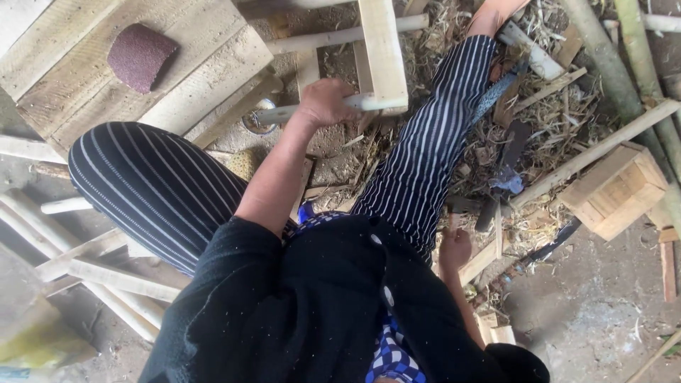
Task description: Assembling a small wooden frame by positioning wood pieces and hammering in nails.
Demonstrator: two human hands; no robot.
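My left hand (323,103) is closed around a pale round wooden rod (284,113) that belongs to a light wooden frame (383,50) standing between my striped-trousered legs. My right hand (454,248) hangs low beside my right thigh with its fingers loosely curled. It is next to a flat wooden slat (486,257) on the ground, and I cannot tell whether it grips anything.
A maroon piece of sandpaper (140,57) lies on a rough plank surface (206,78) at the upper left. A small wooden box (616,191) sits at the right, with bamboo poles (638,57) behind it. Loose sticks (106,276) lie at the left, and shavings and offcuts (546,113) cover the ground.
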